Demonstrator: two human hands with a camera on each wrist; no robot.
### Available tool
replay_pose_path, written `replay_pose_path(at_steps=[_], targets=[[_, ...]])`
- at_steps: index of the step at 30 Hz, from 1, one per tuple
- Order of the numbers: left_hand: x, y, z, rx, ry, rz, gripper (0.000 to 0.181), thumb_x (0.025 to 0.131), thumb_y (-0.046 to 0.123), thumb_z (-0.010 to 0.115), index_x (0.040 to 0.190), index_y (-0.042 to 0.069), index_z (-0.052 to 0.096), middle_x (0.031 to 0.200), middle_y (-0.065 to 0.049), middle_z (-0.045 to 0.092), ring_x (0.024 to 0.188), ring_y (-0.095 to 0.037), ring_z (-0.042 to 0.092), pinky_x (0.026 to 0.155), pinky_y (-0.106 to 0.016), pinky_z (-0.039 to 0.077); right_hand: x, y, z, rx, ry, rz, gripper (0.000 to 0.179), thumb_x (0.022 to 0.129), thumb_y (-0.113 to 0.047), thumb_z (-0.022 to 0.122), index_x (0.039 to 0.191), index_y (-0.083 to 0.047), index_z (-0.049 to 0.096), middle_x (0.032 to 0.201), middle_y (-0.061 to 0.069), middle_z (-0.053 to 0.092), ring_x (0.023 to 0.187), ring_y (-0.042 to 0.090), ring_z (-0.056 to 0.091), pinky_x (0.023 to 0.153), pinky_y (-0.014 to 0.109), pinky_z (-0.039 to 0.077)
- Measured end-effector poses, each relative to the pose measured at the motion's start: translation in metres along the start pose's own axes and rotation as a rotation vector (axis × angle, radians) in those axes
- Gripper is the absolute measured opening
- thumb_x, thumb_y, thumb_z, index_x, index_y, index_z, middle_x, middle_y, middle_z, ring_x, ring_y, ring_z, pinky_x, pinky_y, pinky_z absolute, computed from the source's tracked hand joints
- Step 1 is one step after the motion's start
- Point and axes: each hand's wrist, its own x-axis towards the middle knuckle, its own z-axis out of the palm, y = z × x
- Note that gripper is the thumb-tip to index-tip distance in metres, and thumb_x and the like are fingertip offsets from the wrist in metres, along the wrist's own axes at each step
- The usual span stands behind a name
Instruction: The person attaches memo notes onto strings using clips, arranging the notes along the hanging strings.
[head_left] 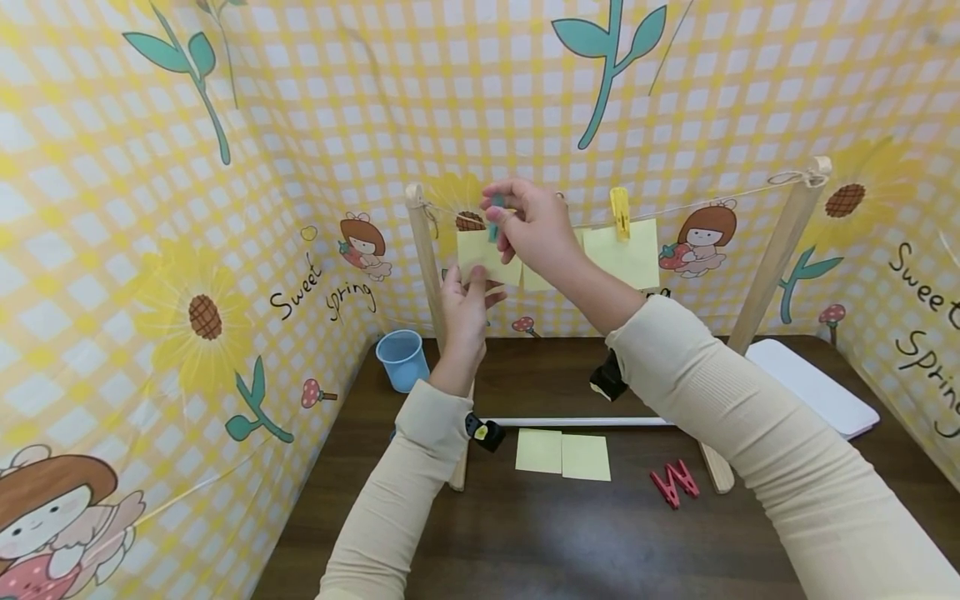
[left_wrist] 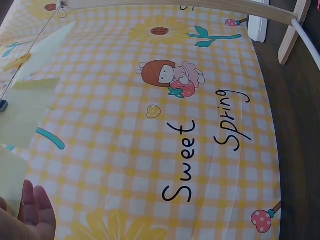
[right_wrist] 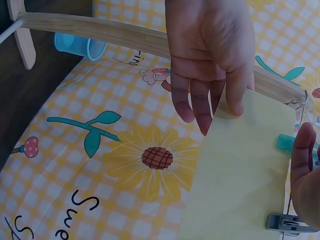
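Upper centre of the frame: right hand [head_left: 536,220] pinches the teal plastic clothespin [head_left: 492,229], long axis near upright, across top edge of pale-yellow square paper note [head_left: 472,248]; left hand [head_left: 466,310] (below) clamps note's lower edge, thumb in front.

Partly covered by right hand [head_left: 536,223], head view: teal clothespin [head_left: 495,227]. Largely hidden behind same hand and forearm: middle note [head_left: 535,278]. Lost midway behind sleeve [head_left: 697,375]: right post [head_left: 780,237]. Cropped at left wrist view's edge: left hand [left_wrist: 35,212], grey clothespin [left_wrist: 3,105].
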Motion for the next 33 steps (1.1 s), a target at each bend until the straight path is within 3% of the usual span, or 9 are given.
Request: replay_pose_path(at_steps=[6, 12, 17, 21, 25, 27, 29, 31, 33], targets=[[-0.002, 0.001, -0.001, 0.005, -0.016, 0.013, 0.009, 0.096, 0.010, 0.047, 0.103, 0.005, 0.051, 0.079, -0.002, 0.058, 0.071, -0.016, 0.061, 0.066, -0.032, 0.053, -0.001, 0.001, -0.001, 0.040, -0.049, 0.036, 0.041, 0.093, -0.010, 0.054, 0.134, -0.007, 0.048, 0.120, 0.008, 0.059, 0.066, 0.031, 0.059, 0.051, 0.031, 0.052], [-0.002, -0.001, -0.005, -0.007, -0.035, 0.052, 0.022, 0.094, 0.007, 0.052, 0.115, 0.006, 0.047, 0.089, -0.008, 0.061, 0.073, -0.018, 0.062, 0.063, -0.029, 0.052, -0.007, 0.000, -0.006, 0.031, -0.096, 0.052, 0.053, 0.095, -0.021, 0.053, 0.144, -0.017, 0.033, 0.142, 0.012, 0.038, 0.075, 0.031, 0.062, 0.053, 0.032, 0.052], [-0.002, -0.003, -0.009, -0.004, -0.024, 0.030, 0.038, 0.092, 0.006, 0.055, 0.128, 0.009, 0.041, 0.093, -0.006, 0.060, 0.076, -0.018, 0.063, 0.064, -0.028, 0.052, -0.014, -0.001, -0.014, 0.022, -0.104, 0.008, 0.062, 0.095, -0.028, 0.053, 0.147, -0.023, 0.022, 0.148, 0.005, 0.028, 0.079, 0.029, 0.064, 0.051, 0.031, 0.051], [-0.005, -0.009, -0.014, 0.039, -0.023, -0.023, 0.039, 0.094, 0.013, 0.055, 0.129, 0.010, 0.039, 0.095, -0.005, 0.060, 0.077, -0.020, 0.063, 0.065, -0.031, 0.053, -0.025, -0.003, -0.023, -0.019, -0.059, -0.078, 0.061, 0.094, -0.027, 0.054, 0.147, -0.025, 0.022, 0.148, -0.005, 0.029, 0.068, 0.027, 0.063, 0.046, 0.028, 0.048], [-0.012, -0.022, -0.024, 0.155, -0.001, -0.151, 0.031, 0.098, 0.027, 0.047, 0.121, 0.006, 0.043, 0.098, -0.013, 0.060, 0.068, -0.018, 0.062, 0.056, -0.027, 0.052, -0.047, 0.005, -0.036, -0.098, 0.065, -0.353, 0.046, 0.092, -0.011, 0.055, 0.137, -0.012, 0.044, 0.134, 0.001, 0.049, 0.059, 0.020, 0.062, 0.043, 0.024, 0.046], [-0.017, -0.032, -0.031, 0.265, 0.009, -0.230, 0.033, 0.099, 0.030, 0.044, 0.119, 0.004, 0.046, 0.096, -0.014, 0.060, 0.063, -0.014, 0.060, 0.050, -0.023, 0.048, -0.060, 0.016, -0.045, -0.170, 0.139, -0.521, 0.033, 0.089, -0.001, 0.054, 0.122, -0.002, 0.057, 0.113, 0.006, 0.063, 0.055, 0.015, 0.060, 0.043, 0.020, 0.046], [-0.024, -0.046, -0.040, 0.380, -0.003, -0.315, 0.032, 0.099, 0.028, 0.045, 0.116, 0.002, 0.050, 0.094, -0.014, 0.060, 0.061, -0.014, 0.058, 0.046, -0.021, 0.045, -0.075, 0.031, -0.055, -0.246, 0.193, -0.627, 0.024, 0.084, 0.006, 0.054, 0.105, 0.003, 0.064, 0.092, 0.009, 0.068, 0.052, 0.011, 0.057, 0.044, 0.016, 0.043], [-0.033, -0.062, -0.049, 0.525, -0.057, -0.382, 0.027, 0.097, 0.023, 0.048, 0.114, 0.003, 0.054, 0.090, -0.012, 0.060, 0.061, -0.017, 0.057, 0.044, -0.021, 0.042, -0.092, 0.050, -0.065, -0.311, 0.191, -0.616, 0.017, 0.082, 0.007, 0.054, 0.094, 0.002, 0.066, 0.078, 0.007, 0.067, 0.050, 0.007, 0.053, 0.045, 0.015, 0.040], [-0.043, -0.080, -0.060, 0.696, -0.155, -0.402, 0.023, 0.094, 0.017, 0.051, 0.111, 0.004, 0.057, 0.086, -0.010, 0.059, 0.064, -0.022, 0.058, 0.047, -0.023, 0.041, -0.111, 0.072, -0.076, -0.349, 0.133, -0.490, 0.015, 0.084, 0.006, 0.055, 0.089, 0.000, 0.068, 0.071, 0.003, 0.065, 0.049, 0.006, 0.051, 0.045, 0.016, 0.038]])
